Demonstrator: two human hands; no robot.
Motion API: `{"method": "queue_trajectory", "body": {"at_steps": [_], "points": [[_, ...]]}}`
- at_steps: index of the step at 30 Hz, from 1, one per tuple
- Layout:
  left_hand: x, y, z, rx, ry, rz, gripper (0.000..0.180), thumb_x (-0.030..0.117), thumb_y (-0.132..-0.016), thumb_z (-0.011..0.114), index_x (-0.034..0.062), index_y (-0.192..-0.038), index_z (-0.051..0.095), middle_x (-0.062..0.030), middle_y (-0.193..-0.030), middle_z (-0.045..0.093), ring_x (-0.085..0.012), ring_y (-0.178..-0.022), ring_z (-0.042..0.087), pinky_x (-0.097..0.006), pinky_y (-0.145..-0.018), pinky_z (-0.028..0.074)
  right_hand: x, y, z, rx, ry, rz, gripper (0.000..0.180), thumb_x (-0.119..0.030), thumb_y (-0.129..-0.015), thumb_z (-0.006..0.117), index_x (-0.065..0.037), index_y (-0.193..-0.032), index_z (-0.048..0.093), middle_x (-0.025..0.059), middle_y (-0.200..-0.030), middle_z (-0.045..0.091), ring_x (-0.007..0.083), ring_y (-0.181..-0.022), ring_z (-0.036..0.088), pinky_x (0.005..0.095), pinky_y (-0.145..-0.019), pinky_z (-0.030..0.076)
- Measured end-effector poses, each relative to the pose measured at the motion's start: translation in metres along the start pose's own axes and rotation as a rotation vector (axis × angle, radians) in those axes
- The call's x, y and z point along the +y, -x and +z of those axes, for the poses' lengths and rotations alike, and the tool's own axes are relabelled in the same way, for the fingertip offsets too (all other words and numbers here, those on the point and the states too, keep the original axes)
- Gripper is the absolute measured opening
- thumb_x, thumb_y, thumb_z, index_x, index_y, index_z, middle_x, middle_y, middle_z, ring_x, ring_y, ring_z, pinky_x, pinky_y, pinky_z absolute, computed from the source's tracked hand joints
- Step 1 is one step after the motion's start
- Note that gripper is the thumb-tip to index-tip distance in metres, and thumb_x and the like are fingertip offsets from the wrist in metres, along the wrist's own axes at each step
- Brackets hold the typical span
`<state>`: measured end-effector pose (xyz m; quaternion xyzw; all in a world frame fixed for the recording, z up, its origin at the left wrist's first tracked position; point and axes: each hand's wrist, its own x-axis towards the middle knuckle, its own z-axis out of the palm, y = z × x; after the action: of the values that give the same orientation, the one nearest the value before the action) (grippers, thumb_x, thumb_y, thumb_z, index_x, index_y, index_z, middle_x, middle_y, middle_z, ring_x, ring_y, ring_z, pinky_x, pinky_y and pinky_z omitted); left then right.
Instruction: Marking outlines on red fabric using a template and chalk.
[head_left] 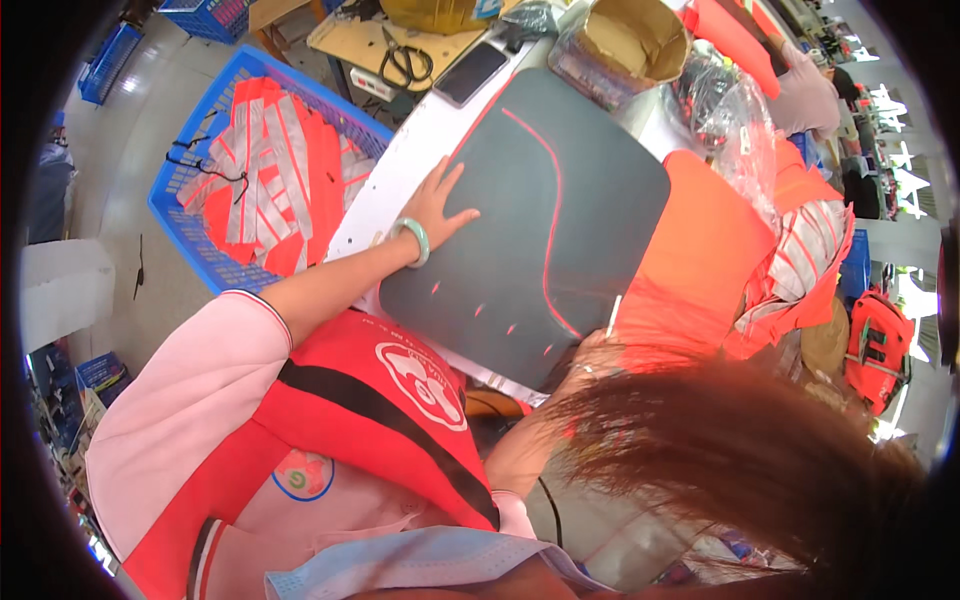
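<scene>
A dark grey-green flat board (500, 220) with rounded corners lies on bright orange fabric (690, 255). One long curved orange line and several short orange marks show on the board. My left hand (440, 212), a pale green bangle at its wrist, rests open and flat on the board's left side with its fingers spread. At the board's near right edge, my right hand (597, 350) is closed round a thin white stick (614, 314), which points upward. Hair hides part of that hand, and the stick's kind cannot be made out.
A blue plastic basket (185, 235) of orange and silver-striped pieces stands at left. Black scissors (405, 62), a phone (471, 75) and a cut-open container (575, 60) are along the far side. Striped orange garments (800, 250) and clear plastic bags (735, 130) are piled at right.
</scene>
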<state>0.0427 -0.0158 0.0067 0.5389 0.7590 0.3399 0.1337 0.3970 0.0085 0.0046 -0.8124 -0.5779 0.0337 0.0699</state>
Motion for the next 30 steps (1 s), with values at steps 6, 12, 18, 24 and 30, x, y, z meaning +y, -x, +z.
{"method": "queue_trajectory", "body": {"at_steps": [6, 12, 18, 24, 30], "points": [[-0.007, 0.000, -0.002, -0.006, 0.111, 0.031, 0.062, 0.034, -0.084, 0.060, 0.0095, -0.136, 0.037, -0.0166, -0.145, 0.026, -0.0343, -0.128, 0.034, -0.041, -0.105, 0.031, -0.010, 0.010, -0.003, 0.132, -0.139, -0.041, 0.033, -0.016, -0.083, 0.048, -0.007, -0.113, 0.060, 0.0207, -0.100, 0.056, 0.0377, -0.083, 0.058, 0.0461, -0.070, 0.047], [0.004, -0.007, -0.010, 0.005, 0.137, 0.165, 0.056, 0.025, -0.083, 0.061, 0.0075, -0.132, 0.043, -0.0174, -0.141, 0.034, -0.0343, -0.127, 0.037, -0.040, -0.105, 0.031, 0.019, 0.015, 0.030, 0.302, -0.124, 0.003, 0.033, -0.012, -0.082, 0.049, -0.007, -0.112, 0.061, 0.0190, -0.099, 0.056, 0.0356, -0.082, 0.059, 0.0437, -0.070, 0.047], [-0.052, -0.032, -0.039, 0.102, 0.563, -0.354, 0.072, 0.012, -0.081, 0.065, 0.0077, -0.141, 0.026, -0.0126, -0.104, 0.060, -0.0152, -0.086, 0.059, -0.025, -0.072, 0.048, -0.034, 0.015, -0.003, 0.109, -0.311, -0.161, 0.033, -0.014, -0.079, 0.050, -0.014, -0.110, 0.062, 0.0128, -0.086, 0.061, 0.0329, -0.075, 0.060, 0.0447, -0.066, 0.049], [-0.081, -0.041, -0.056, -0.138, 0.879, -0.357, 0.051, 0.003, -0.085, 0.059, -0.0014, -0.132, 0.040, -0.0125, -0.113, 0.059, -0.0161, -0.099, 0.058, -0.026, -0.084, 0.047, -0.037, 0.000, -0.005, 0.102, -0.273, 0.120, 0.047, -0.032, -0.085, 0.057, -0.011, -0.127, 0.048, 0.0145, -0.114, 0.047, 0.0318, -0.094, 0.057, 0.0422, -0.073, 0.049], [-0.076, -0.043, -0.059, -0.143, 0.921, -0.361, 0.051, 0.000, -0.086, 0.057, -0.0019, -0.133, 0.039, -0.0131, -0.119, 0.056, -0.0164, -0.103, 0.056, -0.027, -0.086, 0.046, -0.031, -0.008, 0.006, 0.120, -0.209, 0.079, 0.047, -0.033, -0.084, 0.060, -0.009, -0.124, 0.051, 0.0151, -0.109, 0.048, 0.0310, -0.095, 0.056, 0.0413, -0.075, 0.050]]}}
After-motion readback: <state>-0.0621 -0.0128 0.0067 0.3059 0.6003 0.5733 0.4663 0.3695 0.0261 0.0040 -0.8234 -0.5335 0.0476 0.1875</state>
